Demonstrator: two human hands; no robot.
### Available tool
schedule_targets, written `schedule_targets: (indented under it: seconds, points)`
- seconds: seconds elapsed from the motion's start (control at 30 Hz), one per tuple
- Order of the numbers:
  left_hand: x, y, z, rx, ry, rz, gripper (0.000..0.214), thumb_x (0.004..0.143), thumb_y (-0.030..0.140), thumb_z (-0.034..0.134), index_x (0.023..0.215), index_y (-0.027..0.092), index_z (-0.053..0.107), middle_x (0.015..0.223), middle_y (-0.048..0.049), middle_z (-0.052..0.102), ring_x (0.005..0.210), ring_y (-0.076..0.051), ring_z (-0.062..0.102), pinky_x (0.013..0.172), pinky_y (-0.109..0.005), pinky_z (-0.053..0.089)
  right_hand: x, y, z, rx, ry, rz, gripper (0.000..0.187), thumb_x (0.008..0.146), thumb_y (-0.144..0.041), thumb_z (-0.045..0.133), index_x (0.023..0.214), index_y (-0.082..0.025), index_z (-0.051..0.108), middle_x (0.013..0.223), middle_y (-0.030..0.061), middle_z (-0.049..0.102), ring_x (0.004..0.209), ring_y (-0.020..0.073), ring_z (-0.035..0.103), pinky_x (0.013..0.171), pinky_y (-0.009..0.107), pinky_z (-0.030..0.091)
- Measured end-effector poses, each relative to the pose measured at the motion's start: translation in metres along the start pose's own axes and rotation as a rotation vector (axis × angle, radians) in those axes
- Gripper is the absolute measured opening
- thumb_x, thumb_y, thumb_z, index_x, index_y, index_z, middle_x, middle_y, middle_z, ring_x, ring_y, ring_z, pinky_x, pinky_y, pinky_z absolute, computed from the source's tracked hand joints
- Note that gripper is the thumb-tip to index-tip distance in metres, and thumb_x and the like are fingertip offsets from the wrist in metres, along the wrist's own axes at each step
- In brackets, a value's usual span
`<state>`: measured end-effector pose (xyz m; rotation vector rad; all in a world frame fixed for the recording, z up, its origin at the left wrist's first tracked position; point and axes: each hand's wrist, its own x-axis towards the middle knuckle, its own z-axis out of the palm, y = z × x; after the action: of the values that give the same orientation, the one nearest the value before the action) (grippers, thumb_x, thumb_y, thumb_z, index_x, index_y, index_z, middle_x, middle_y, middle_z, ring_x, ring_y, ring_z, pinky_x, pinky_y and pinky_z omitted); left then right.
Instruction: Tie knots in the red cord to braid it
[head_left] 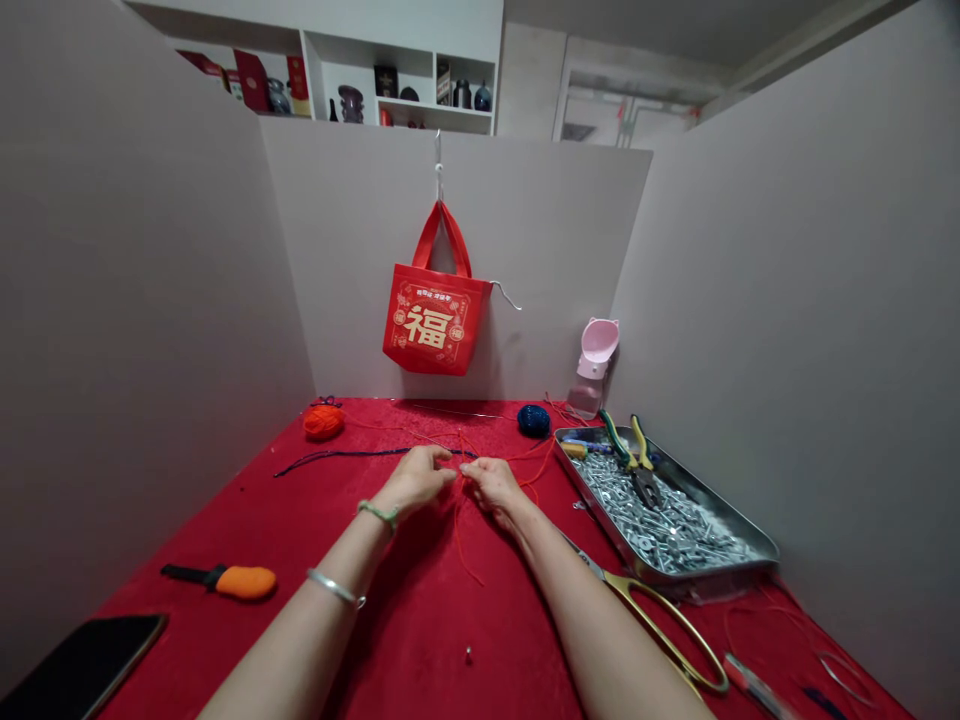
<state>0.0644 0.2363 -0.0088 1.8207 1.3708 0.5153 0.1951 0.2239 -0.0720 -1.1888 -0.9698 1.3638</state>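
Orange yarn ball (324, 422) sits at ten o'clock on the red-covered worktop (420, 640). At centre, the left hand (416, 478) and right hand (495, 483) nearly touch, pinching thin red cord (459, 530). Dark blue yarn ball (533, 421) lies at one o'clock, gold-handled scissors (660, 630) at four.

To my right, a metal tray (592, 500) holds screws (660, 530) and pliers (643, 487), with gold scissors (637, 595) just beside it. A phone (82, 668) and an orange-handled tool (240, 582) lie left; a red bag (433, 325) hangs ahead.
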Motion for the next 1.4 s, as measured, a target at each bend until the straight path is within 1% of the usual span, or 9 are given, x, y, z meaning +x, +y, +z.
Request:
schedule_targets:
  seconds: [0.17,0.4,0.53,0.67,0.73,0.87,1.2,1.33,1.4]
  points:
    - [0.024,-0.012,0.024,-0.33,-0.028,-0.114,0.057,0.063,0.009,0.057,0.117,0.006,0.037,0.053,0.0033,0.05,0.044,-0.008,0.044,0.044,-0.02,0.039,0.001,-0.001,-0.001,0.014,0.012,0.019,0.021,0.067,-0.031,0.052,0.061,-0.017,0.038,0.031,-0.0088,0.028,0.027,0.0038,0.02,0.032,0.018,0.008]
    - [0.021,-0.009,0.018,-0.487,-0.07,-0.185,0.047,0.061,-0.001,0.047,0.106,0.007,0.039,0.055,-0.0011,0.055,0.045,-0.011,0.051,0.044,-0.023,0.043,-0.002,-0.005,0.003,-0.043,0.043,0.011,0.02,0.067,-0.03,0.053,0.061,-0.015,0.041,0.033,-0.0077,0.033,0.029,0.0031,0.021,0.034,0.018,0.011]
    - [0.025,-0.019,0.017,-0.581,-0.127,-0.227,0.028,0.059,0.001,0.044,0.087,0.007,0.047,0.059,-0.0049,0.056,0.051,-0.013,0.056,0.048,-0.023,0.044,-0.001,0.0,0.004,-0.166,0.042,-0.042,0.015,0.065,-0.025,0.052,0.061,-0.013,0.045,0.038,-0.0064,0.039,0.033,0.0028,0.025,0.037,0.018,0.016]
    - [0.028,-0.025,0.023,-0.577,-0.166,-0.186,0.01,0.059,0.007,0.038,0.056,0.008,0.048,0.045,0.0,0.043,0.035,-0.004,0.036,0.034,-0.015,0.024,0.004,0.007,0.001,-0.264,0.014,-0.086,0.012,0.063,-0.022,0.051,0.059,-0.012,0.046,0.043,-0.0053,0.041,0.038,0.0035,0.029,0.04,0.018,0.018]
    - [0.028,-0.023,0.027,-0.606,-0.118,-0.224,0.012,0.059,0.011,0.037,0.055,0.009,0.048,0.042,0.0041,0.034,0.032,-0.001,0.022,0.033,-0.015,0.012,0.005,0.008,-0.002,-0.309,0.026,-0.107,0.012,0.063,-0.022,0.051,0.058,-0.013,0.045,0.043,-0.0056,0.038,0.039,0.0041,0.028,0.04,0.018,0.018]
    - [0.026,-0.016,0.033,-0.667,-0.024,-0.284,0.012,0.062,0.023,0.044,0.06,0.012,0.048,0.041,0.008,0.024,0.033,-0.002,0.015,0.036,-0.017,0.006,0.004,0.005,-0.009,-0.402,0.055,-0.129,0.012,0.062,-0.02,0.051,0.056,-0.013,0.044,0.045,-0.0049,0.038,0.042,0.0048,0.028,0.042,0.018,0.02]
    - [0.02,-0.017,0.036,-0.698,-0.006,-0.256,0.013,0.059,0.024,0.054,0.064,0.013,0.049,0.038,0.0075,0.032,0.032,-0.003,0.021,0.036,-0.018,0.006,-0.009,-0.017,-0.014,-0.885,0.065,-0.298,0.019,0.072,-0.025,0.048,0.059,-0.013,0.055,0.056,0.0026,0.051,0.053,0.0092,0.041,0.05,0.02,0.024]
    - [0.022,-0.022,0.035,-0.722,-0.072,-0.237,0.017,0.061,0.026,0.054,0.07,0.013,0.05,0.049,0.0047,0.046,0.033,-0.002,0.026,0.035,-0.016,0.009,-0.029,-0.045,-0.004,-1.259,0.119,-0.239,0.024,0.075,-0.029,0.045,0.07,-0.013,0.062,0.07,0.0133,0.059,0.062,0.0178,0.051,0.052,0.025,0.027]
    - [0.025,-0.025,0.036,-0.737,-0.092,-0.237,0.014,0.062,0.025,0.054,0.069,0.013,0.049,0.049,0.0052,0.045,0.032,-0.002,0.025,0.034,-0.016,0.011,-0.039,-0.051,0.007,-1.38,0.057,-0.216,0.021,0.074,-0.024,0.047,0.077,-0.012,0.064,0.076,0.0174,0.06,0.067,0.0225,0.055,0.054,0.027,0.031]
